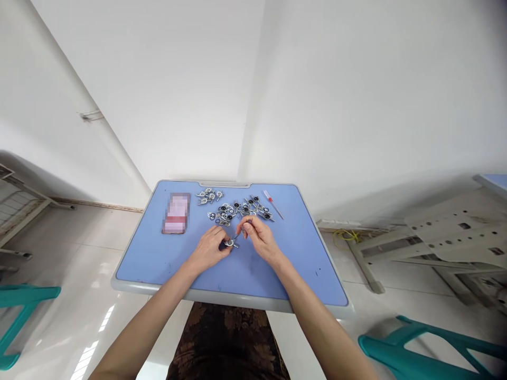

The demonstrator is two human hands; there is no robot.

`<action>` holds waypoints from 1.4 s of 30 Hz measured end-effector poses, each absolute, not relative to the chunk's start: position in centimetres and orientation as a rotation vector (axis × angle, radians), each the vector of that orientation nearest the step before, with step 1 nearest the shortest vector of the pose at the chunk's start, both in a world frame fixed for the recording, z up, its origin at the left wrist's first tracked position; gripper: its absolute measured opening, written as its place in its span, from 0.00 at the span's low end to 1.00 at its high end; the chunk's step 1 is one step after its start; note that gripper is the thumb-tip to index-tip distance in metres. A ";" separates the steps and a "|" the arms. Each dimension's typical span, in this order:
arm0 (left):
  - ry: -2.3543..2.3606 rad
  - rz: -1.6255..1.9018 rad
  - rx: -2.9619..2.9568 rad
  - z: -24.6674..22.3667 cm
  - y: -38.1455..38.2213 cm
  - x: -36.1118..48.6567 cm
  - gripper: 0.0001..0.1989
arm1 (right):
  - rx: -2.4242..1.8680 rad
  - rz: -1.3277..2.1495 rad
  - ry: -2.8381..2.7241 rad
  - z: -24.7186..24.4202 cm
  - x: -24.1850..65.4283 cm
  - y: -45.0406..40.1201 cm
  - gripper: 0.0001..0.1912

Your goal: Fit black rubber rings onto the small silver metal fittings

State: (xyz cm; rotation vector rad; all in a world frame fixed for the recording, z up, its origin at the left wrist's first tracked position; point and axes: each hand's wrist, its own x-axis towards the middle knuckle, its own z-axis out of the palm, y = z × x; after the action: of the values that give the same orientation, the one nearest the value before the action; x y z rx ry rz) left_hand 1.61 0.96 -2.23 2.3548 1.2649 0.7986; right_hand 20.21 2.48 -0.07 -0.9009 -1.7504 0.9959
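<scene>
Left hand curled close around a small metal fitting, most of the piece buried behind the fingers, exact hold hard to make out. Right hand arched just beside, fingertips pinched on the fitting's thin end. Just beyond, a heap of ringed metal fittings on the blue bench. Off left, a pixelated pink packet; off right, a slim red-handled tool.

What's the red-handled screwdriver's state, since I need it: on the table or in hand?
On the table: the screwdriver lies on the blue tabletop, away from the left hand and right hand.
</scene>
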 end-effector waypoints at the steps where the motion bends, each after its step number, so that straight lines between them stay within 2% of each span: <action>1: 1.264 0.797 2.357 -2.2 1.0 1.6 0.06 | -0.900 0.995 -1.762 0.0 20.2 2.5 0.13; 16: 1.267 0.782 2.350 -2.3 0.9 1.6 0.05 | -0.892 0.896 -1.870 -0.4 20.1 2.4 0.11; 27: 1.250 0.798 2.356 -2.6 1.1 1.5 0.05 | -0.865 0.809 -1.944 0.0 19.7 2.4 0.18; 35: 1.252 0.808 2.351 -2.5 1.1 1.6 0.05 | -0.878 0.562 -1.898 -0.7 19.1 2.7 0.13; 39: 1.250 0.806 2.346 -2.6 1.1 1.6 0.05 | -0.843 0.583 -1.942 -0.5 19.2 2.5 0.17; 42: 1.249 0.805 2.345 -2.7 1.2 1.5 0.05 | -0.838 0.627 -1.873 -0.4 19.2 2.5 0.16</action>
State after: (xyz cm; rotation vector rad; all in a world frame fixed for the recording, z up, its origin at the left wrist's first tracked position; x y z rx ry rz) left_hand 1.48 1.15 -2.66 2.3449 1.2490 0.8049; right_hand 19.25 2.45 -0.42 -0.8379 -1.8726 0.6269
